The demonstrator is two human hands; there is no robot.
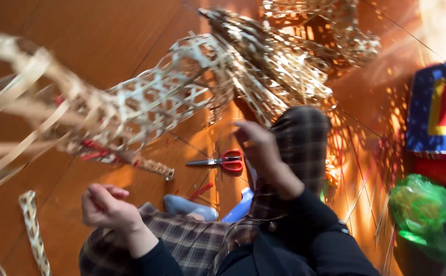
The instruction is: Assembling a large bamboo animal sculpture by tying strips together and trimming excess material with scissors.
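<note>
Head view, weaving step: openwork bamboo basket frame (146, 102) lies tilted on the wooden floor (105, 36), ahead of both hands. My left hand (105, 207) fingers curl loosely, empty; my right hand (256, 145) fingers blurred, grip unreadable. Red-handled scissors (223, 161) between. Next move, I judge: reach a strip.

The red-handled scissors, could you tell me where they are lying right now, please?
In the head view, the scissors lie on the wooden floor near the middle, just left of the right hand and below the woven basket.
</note>
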